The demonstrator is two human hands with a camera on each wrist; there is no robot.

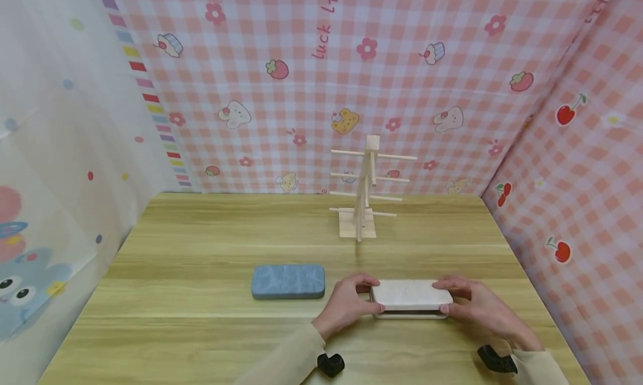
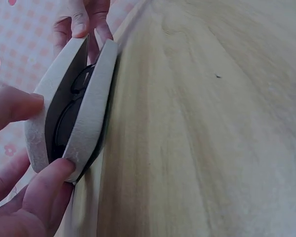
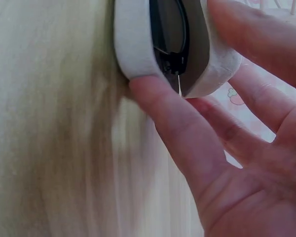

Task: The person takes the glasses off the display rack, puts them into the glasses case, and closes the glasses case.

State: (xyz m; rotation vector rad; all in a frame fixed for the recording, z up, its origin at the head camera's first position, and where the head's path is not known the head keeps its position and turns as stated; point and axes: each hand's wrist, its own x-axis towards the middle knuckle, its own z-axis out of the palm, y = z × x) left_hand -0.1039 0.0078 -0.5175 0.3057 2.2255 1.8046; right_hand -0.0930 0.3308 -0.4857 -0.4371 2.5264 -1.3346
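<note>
A white glasses case [image 1: 412, 293] lies on the table with its lid partly raised, the gap facing the person. Inside it, the left wrist view shows dark-framed glasses [image 2: 71, 111], and part of the same black frame [image 3: 180, 54] appears in the right wrist view. My left hand [image 1: 346, 304] grips the case's left end, thumb on the near side and fingers at the far side. At the opposite end, my right hand [image 1: 477, 306] holds the case the same way, its thumb by the opening.
To the left of the white case sits a closed blue case [image 1: 288, 281] with rounded corners. Farther back stands a wooden rack [image 1: 372, 176] with several thin crossbars on a square base. Patterned cloth [image 1: 301, 95] hangs behind the wooden table [image 1: 191, 262] and along its sides.
</note>
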